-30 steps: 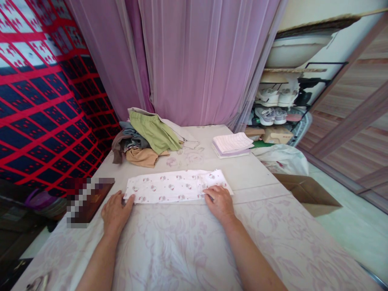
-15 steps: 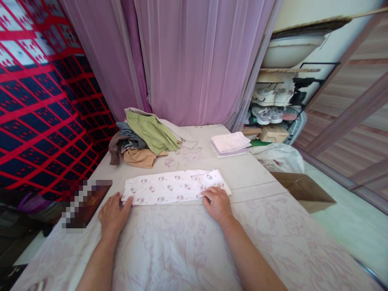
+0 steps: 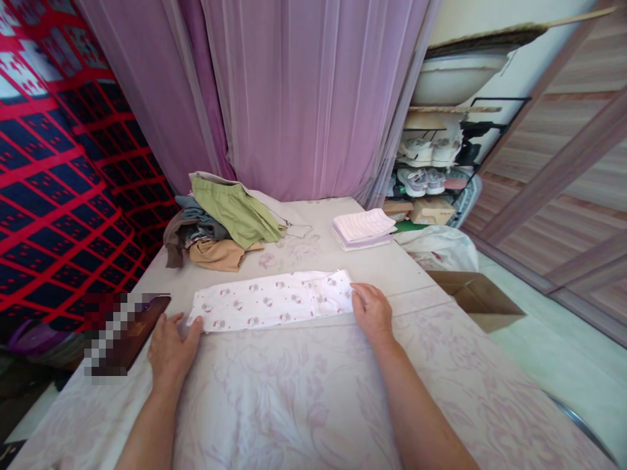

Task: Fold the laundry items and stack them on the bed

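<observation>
A long, flat-folded pair of printed pajama pants (image 3: pixel 252 303), white-pink with small cartoon figures, lies across the bed before me. A seam or overlapping fold crosses it near its right end. My left hand (image 3: pixel 171 346) rests at the left end, fingers apart and thumb at the fabric's near corner. At the right end my right hand (image 3: pixel 375 313) has its fingers curled together on the edge of the cloth; its fingertips are partly hidden. Behind the pants, to the right, sits a neat stack of folded striped clothes (image 3: pixel 365 225).
A loose heap of clothes holds green shorts (image 3: pixel 235 209) and a tan garment (image 3: pixel 218 253) at the back left. A dark brown object (image 3: pixel 142 336), partly blurred out, lies by my left hand. Beyond the bed's right edge stand an open cardboard box (image 3: pixel 473 297) and a shoe rack (image 3: pixel 431 156).
My right hand has slid right, from the top of the pants to their right edge. The left hand stays at the left end. The whole view has shifted slightly.
</observation>
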The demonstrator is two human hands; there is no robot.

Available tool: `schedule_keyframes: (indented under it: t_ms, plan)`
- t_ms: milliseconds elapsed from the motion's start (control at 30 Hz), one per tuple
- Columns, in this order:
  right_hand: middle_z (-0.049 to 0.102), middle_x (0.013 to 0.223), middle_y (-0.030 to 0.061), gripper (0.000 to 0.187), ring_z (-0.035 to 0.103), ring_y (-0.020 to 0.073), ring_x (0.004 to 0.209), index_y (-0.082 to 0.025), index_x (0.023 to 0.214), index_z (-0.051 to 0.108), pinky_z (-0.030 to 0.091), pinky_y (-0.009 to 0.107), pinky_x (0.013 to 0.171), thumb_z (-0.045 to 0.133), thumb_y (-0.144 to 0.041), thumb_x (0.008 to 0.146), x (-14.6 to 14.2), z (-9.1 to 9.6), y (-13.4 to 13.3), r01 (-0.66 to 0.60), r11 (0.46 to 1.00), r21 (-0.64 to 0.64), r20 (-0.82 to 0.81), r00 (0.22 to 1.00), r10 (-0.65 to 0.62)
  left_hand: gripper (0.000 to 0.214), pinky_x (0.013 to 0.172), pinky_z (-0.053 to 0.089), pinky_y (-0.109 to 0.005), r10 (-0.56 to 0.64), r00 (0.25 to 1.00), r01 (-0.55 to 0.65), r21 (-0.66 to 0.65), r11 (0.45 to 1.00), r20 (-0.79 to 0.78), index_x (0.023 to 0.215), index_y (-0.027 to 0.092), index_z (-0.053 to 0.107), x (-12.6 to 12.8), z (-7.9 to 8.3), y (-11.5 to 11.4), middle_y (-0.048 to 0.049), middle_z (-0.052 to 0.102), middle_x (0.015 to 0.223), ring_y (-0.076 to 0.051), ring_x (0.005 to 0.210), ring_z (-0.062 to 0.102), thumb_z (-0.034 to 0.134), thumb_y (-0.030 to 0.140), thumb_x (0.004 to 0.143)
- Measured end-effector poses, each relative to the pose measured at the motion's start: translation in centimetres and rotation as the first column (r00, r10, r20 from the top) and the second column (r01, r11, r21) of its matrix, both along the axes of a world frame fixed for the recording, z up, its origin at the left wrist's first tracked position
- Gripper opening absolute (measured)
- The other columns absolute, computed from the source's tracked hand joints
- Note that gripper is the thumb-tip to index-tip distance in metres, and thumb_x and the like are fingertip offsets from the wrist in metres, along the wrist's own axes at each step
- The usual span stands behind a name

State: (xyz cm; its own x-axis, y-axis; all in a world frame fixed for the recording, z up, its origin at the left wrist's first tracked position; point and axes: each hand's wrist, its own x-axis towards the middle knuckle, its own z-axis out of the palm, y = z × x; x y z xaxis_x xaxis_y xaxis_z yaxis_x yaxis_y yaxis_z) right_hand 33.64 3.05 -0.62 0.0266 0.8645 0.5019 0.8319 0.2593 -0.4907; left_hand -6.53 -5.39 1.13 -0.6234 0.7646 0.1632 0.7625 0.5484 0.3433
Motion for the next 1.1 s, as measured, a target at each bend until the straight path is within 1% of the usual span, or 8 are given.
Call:
schedule_keyframes:
  t_ms: [133, 267, 367, 433, 533, 600, 900, 1100]
  plan:
    - [0.069, 0.103, 0.0067, 0.035, 0.060, 0.0200, 0.095, -0.018, 0.101, 0.068, 0.045, 0.032, 0.088, 0.047, -0.017, 0.073, 3.0, -0.8, 0.5, -0.029, 0.986, -0.164, 0.011, 0.999, 0.031, 0.064, 0.109, 0.028, -0.050, -0.022, 1.000, 0.024, 0.128, 0.991, -0.021, 0.135, 0.008, 0.044, 1.3, 0.8, -0.1, -0.0228, 0.028, 0.149, -0.034, 0.138, 0.027, 0.039, 0.051, 0.088]
    - [0.067, 0.112, 0.0070, 0.044, 0.058, 0.0221, 0.104, -0.019, 0.110, 0.063, 0.042, 0.036, 0.092, 0.051, -0.016, 0.068, 3.9, -1.1, -0.2, -0.087, 0.974, -0.211, 0.065, 0.993, 0.103, 0.048, 0.112, 0.024, -0.048, -0.305, 0.943, 0.326, 0.193, 0.925, -0.131, 0.125, 0.013, 0.054, 5.0, 1.5, 1.5, -0.0165, 0.039, 0.146, -0.030, 0.138, 0.030, 0.043, 0.041, 0.087]
    - [0.066, 0.115, 0.0064, 0.045, 0.056, 0.0224, 0.107, -0.020, 0.113, 0.061, 0.040, 0.037, 0.094, 0.052, -0.017, 0.069, 3.6, -1.0, -0.6, -0.106, 0.973, -0.206, 0.087, 0.988, 0.126, 0.041, 0.112, 0.026, -0.047, -0.631, 0.769, 0.640, 0.152, 0.754, -0.107, 0.122, 0.018, 0.057, 10.3, 2.0, 3.9, -0.0104, 0.049, 0.140, -0.027, 0.134, 0.037, 0.045, 0.037, 0.087]
    - [0.066, 0.113, 0.0069, 0.040, 0.056, 0.0221, 0.106, -0.020, 0.112, 0.061, 0.039, 0.036, 0.093, 0.050, -0.018, 0.073, 3.4, -0.8, -0.8, -0.091, 0.976, -0.200, 0.085, 0.990, 0.110, 0.041, 0.113, 0.025, -0.047, -0.792, 0.606, 0.795, 0.101, 0.599, -0.076, 0.126, 0.020, 0.055, 14.5, 2.2, 5.6, -0.0077, 0.048, 0.142, -0.025, 0.136, 0.036, 0.041, 0.034, 0.090]
    - [0.066, 0.112, 0.0082, 0.036, 0.056, 0.0227, 0.105, -0.019, 0.113, 0.060, 0.039, 0.036, 0.091, 0.048, -0.020, 0.078, 3.0, -0.5, -1.0, -0.060, 0.977, -0.205, 0.109, 0.991, 0.084, 0.044, 0.115, 0.024, -0.044, -0.906, 0.422, 0.906, 0.005, 0.422, 0.007, 0.132, 0.017, 0.051, 20.1, 1.8, 7.9, -0.0085, 0.044, 0.145, -0.024, 0.138, 0.032, 0.036, 0.032, 0.093]
    - [0.066, 0.113, 0.0086, 0.037, 0.056, 0.0231, 0.104, -0.020, 0.115, 0.058, 0.038, 0.035, 0.090, 0.049, -0.020, 0.079, 2.7, -0.2, -1.2, -0.057, 0.973, -0.225, 0.134, 0.987, 0.089, 0.047, 0.115, 0.023, -0.043, -0.929, 0.366, 0.930, -0.050, 0.363, 0.059, 0.137, 0.016, 0.045, 22.5, 1.1, 9.1, -0.0089, 0.039, 0.148, -0.023, 0.140, 0.029, 0.034, 0.031, 0.094]
    - [0.065, 0.108, 0.0066, 0.043, 0.056, 0.0215, 0.102, -0.020, 0.112, 0.061, 0.040, 0.033, 0.091, 0.047, -0.013, 0.071, 2.9, 0.7, -0.9, -0.070, 0.956, -0.286, 0.014, 0.997, 0.077, 0.054, 0.117, 0.016, -0.046, -0.911, 0.413, 0.891, -0.212, 0.402, 0.010, 0.145, 0.017, 0.034, 24.0, -0.7, 10.0, -0.0090, 0.030, 0.153, -0.026, 0.143, 0.021, 0.036, 0.037, 0.095]
    - [0.066, 0.111, 0.0065, 0.034, 0.059, 0.0185, 0.101, -0.020, 0.114, 0.062, 0.043, 0.029, 0.091, 0.042, -0.027, 0.087, 1.7, 1.1, 2.0, -0.032, 0.955, -0.295, -0.026, 0.999, 0.026, 0.049, 0.115, 0.016, -0.049, -0.911, 0.412, 0.891, -0.211, 0.401, 0.008, 0.143, 0.027, 0.039, 24.2, -0.5, 9.9, -0.0072, 0.030, 0.153, -0.027, 0.142, 0.021, 0.038, 0.038, 0.095]
